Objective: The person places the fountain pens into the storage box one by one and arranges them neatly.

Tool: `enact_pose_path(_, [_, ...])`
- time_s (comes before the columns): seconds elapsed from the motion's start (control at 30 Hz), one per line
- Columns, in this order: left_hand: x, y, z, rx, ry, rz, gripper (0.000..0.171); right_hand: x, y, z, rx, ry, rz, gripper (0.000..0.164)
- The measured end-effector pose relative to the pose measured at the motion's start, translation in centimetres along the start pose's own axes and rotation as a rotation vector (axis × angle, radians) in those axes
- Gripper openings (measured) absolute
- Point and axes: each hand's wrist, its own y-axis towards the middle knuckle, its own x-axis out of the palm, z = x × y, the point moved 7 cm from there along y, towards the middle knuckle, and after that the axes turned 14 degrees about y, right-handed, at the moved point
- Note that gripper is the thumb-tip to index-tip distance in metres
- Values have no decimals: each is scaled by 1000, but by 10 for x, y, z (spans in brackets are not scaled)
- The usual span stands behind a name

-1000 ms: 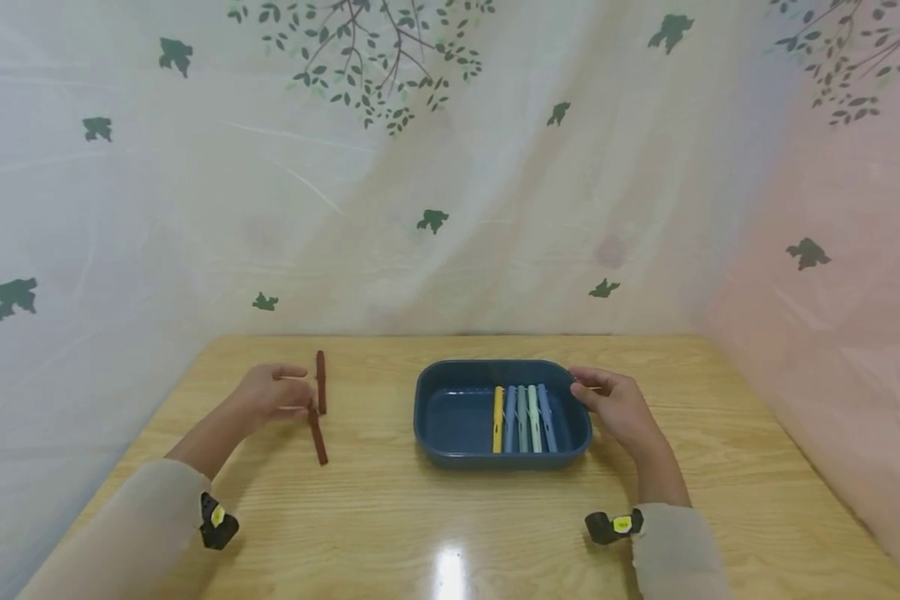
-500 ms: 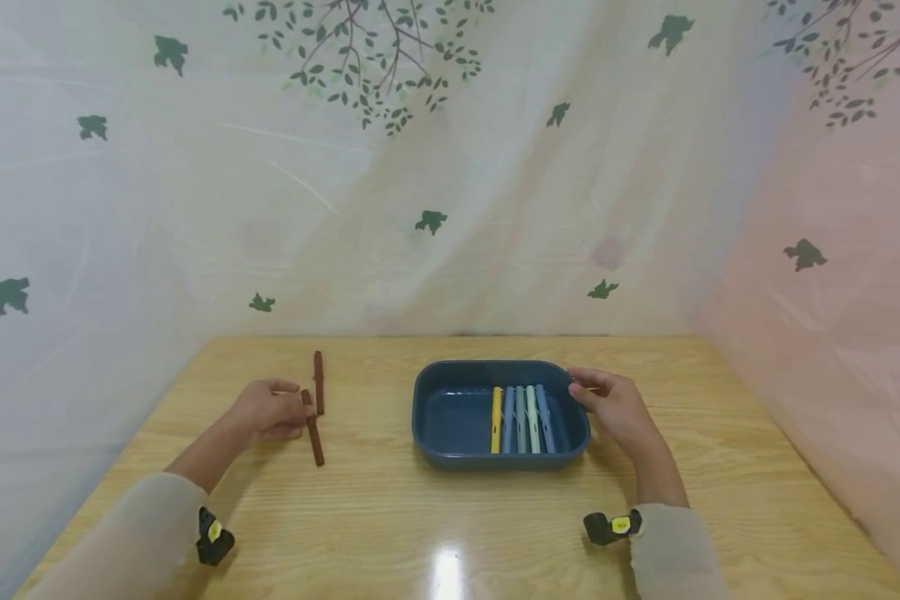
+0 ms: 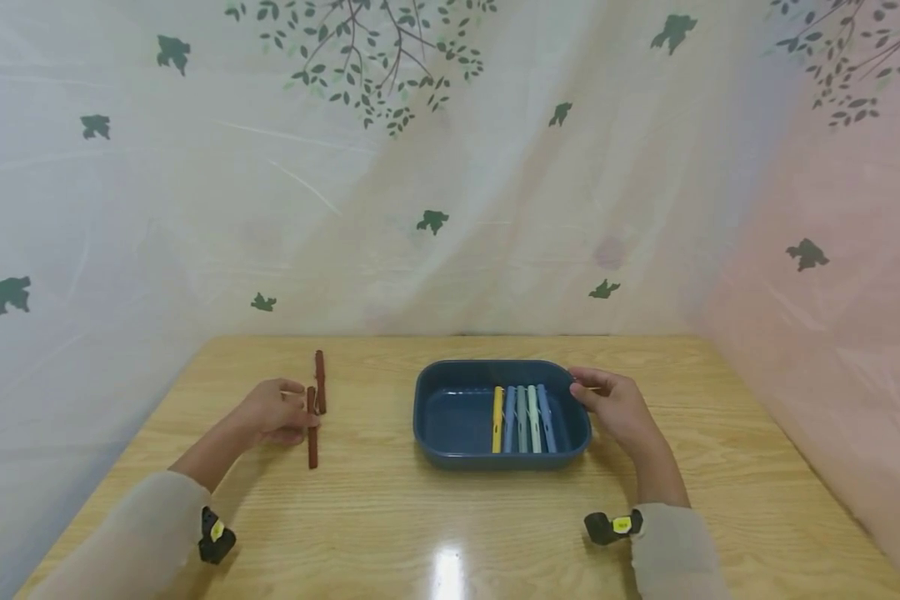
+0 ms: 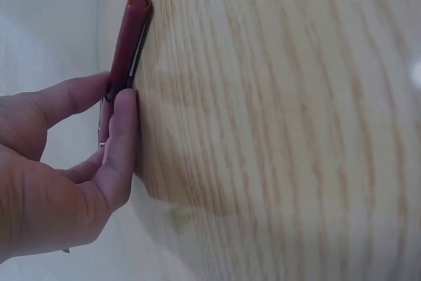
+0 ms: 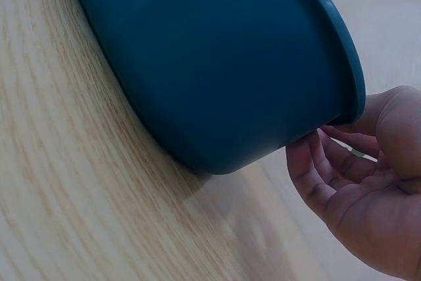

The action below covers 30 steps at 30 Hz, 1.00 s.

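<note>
My left hand (image 3: 273, 414) pinches a dark red pen (image 3: 312, 452) between thumb and fingers at the left of the table. In the left wrist view that pen (image 4: 128, 47) shows its rounded end pointing away, its middle covered by the fingers. Just beyond it lies a second dark red pen (image 3: 320, 375). My right hand (image 3: 621, 410) grips the right end of a dark blue oblong tub (image 3: 438, 454), thumb over the rim and fingers under it outside, as the right wrist view shows. Inside the tub, a yellow pen (image 3: 497, 421) lies beside several blue and green pens (image 3: 534, 421).
The tub stands on a wooden table (image 3: 375, 508); its left half shows bare floor. A pale cloth (image 3: 495, 275) printed with leaves and birds hangs behind the table and at both sides.
My left hand has come slightly nearer, and the pen in it has turned from slanted to almost straight front to back. The right hand and the tub hold still.
</note>
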Motion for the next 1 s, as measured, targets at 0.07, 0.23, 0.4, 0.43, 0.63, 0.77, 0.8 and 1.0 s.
enact_pose_path(0.07, [0, -1, 1, 6, 6, 2, 84, -1, 0, 0, 2, -8, 4, 43])
enact_pose_path(0.23, [1, -2, 4, 8, 20, 17, 77, -1, 0, 0, 8, -22, 9, 43])
enact_pose_path(0.4, [2, -1, 5, 16, 63, 42, 73, -1, -1, 0, 14, -16, 7, 43])
enact_pose_path(0.43, [3, 0, 5, 18, 75, 48, 71, 0, -1, 0, 15, -11, 6, 43])
enact_pose_path(0.63, [3, -1, 6, 22, 133, 64, 61, 1, -1, 0, 34, -6, 7, 44])
enact_pose_path(0.77, [-1, -5, 6, 27, 147, 59, 60, 1, 0, 0, 38, -3, 4, 45])
enact_pose_path(0.8, [-2, -5, 6, 22, 148, 59, 60, 1, 0, 0, 38, -3, 3, 45])
enact_pose_path(1.0, [-9, -8, 10, 41, 158, 69, 57, 0, 0, 0, 38, -10, 3, 45])
